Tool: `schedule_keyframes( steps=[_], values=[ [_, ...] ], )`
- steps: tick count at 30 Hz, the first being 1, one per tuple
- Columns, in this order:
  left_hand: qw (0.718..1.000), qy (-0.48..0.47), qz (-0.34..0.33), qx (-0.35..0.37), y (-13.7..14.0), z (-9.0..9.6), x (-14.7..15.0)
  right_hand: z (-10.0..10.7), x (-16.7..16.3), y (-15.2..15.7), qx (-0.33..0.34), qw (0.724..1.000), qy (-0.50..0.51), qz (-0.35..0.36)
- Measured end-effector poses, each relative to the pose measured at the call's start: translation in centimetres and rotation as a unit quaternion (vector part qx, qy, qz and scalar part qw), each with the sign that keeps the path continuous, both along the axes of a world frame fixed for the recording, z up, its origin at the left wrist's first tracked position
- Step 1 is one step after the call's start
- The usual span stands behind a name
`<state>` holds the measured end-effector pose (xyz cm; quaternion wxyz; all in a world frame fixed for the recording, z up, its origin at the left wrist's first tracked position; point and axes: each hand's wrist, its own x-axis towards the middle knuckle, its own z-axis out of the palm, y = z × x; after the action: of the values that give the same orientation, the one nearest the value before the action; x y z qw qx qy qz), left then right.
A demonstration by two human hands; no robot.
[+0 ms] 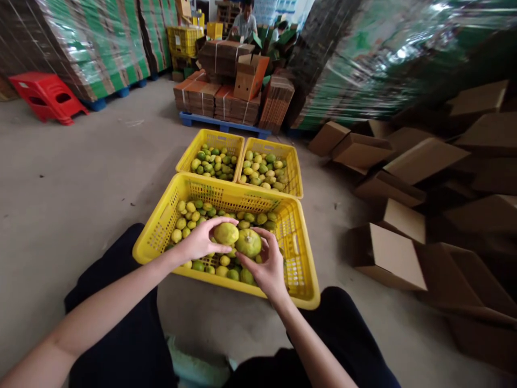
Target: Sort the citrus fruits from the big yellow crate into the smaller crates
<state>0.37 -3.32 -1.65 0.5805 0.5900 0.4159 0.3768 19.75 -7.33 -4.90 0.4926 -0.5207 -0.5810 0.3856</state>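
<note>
My left hand (207, 237) is closed around a yellow lemon (226, 234), thumb below and fingers above. Close beside it, my right hand (270, 264) grips a larger, greener lemon (248, 243) with its tip end facing me. Both fruits are held up over a large yellow plastic crate (299, 215) with slotted walls. Inside that crate lie many yellow and green lemons (223, 271), partly hidden by my hands and forearms.
Behind stand two smaller yellow crates (210, 133) (271, 144) of lemons. Open cardboard boxes (398, 256) pile up on the right. Flattened cartons (197, 97) sit on a blue pallet (224, 125). A red stool (48, 97) is at left. Two people (244, 24) are at the back.
</note>
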Motion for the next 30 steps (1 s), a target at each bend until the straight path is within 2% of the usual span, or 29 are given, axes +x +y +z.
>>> schedule_keyframes(
  steps=[2,5,7,10,13,15,17,19,21,22,24,26,28,29,30],
  values=[
    [0.994,0.055,0.003,0.099,-0.1,0.0,-0.1,0.1,0.0,-0.1,0.033,0.998,-0.054,-0.018],
    [0.969,0.097,0.008,0.226,-0.4,-0.3,-0.2,0.3,0.1,-0.1,0.097,0.988,-0.113,-0.048],
    [0.96,0.105,0.007,0.261,-0.5,-0.5,-0.2,0.5,0.3,0.1,0.135,0.982,-0.125,-0.043],
    [0.961,0.109,0.031,0.254,-0.5,-0.4,-0.2,1.4,0.9,0.5,0.151,0.982,-0.116,-0.019],
    [0.979,0.093,0.057,0.172,-0.4,-0.2,-0.1,2.7,1.5,0.8,0.06,0.997,-0.048,0.03],
    [0.997,0.041,0.023,0.054,-0.5,-0.3,0.0,3.6,1.6,0.9,-0.053,0.995,0.026,0.078],
    [0.996,-0.035,-0.026,-0.082,-0.7,-0.6,0.3,4.2,1.3,0.8,-0.167,0.973,0.103,0.121],
    [0.979,-0.095,-0.042,-0.175,-0.9,-1.0,0.8,4.5,0.8,0.9,-0.248,0.943,0.163,0.148],
    [0.971,-0.124,-0.026,-0.203,-1.0,-1.4,1.2,4.6,0.3,1.0,-0.282,0.927,0.192,0.153],
    [0.97,-0.132,-0.013,-0.203,-1.0,-1.6,1.3,4.5,0.1,1.2,-0.281,0.929,0.193,0.141],
    [0.97,-0.142,0.011,-0.195,-0.8,-1.9,1.5,4.4,-0.1,1.4,-0.244,0.95,0.164,0.105],
    [0.975,-0.144,0.038,-0.166,-0.5,-2.1,1.4,4.1,-0.1,1.6,-0.148,0.983,0.095,0.059],
    [0.984,-0.135,0.076,-0.09,-0.1,-2.2,1.0,3.9,0.0,1.6,0.001,1.0,-0.013,0.016],
    [0.987,-0.126,0.092,-0.039,0.1,-2.1,0.8,3.9,0.2,1.6,0.086,0.994,-0.074,0.002],
    [0.988,-0.115,0.103,0.013,0.2,-2.0,0.5,3.9,0.3,1.5,0.171,0.976,-0.133,-0.006]
  ],
)
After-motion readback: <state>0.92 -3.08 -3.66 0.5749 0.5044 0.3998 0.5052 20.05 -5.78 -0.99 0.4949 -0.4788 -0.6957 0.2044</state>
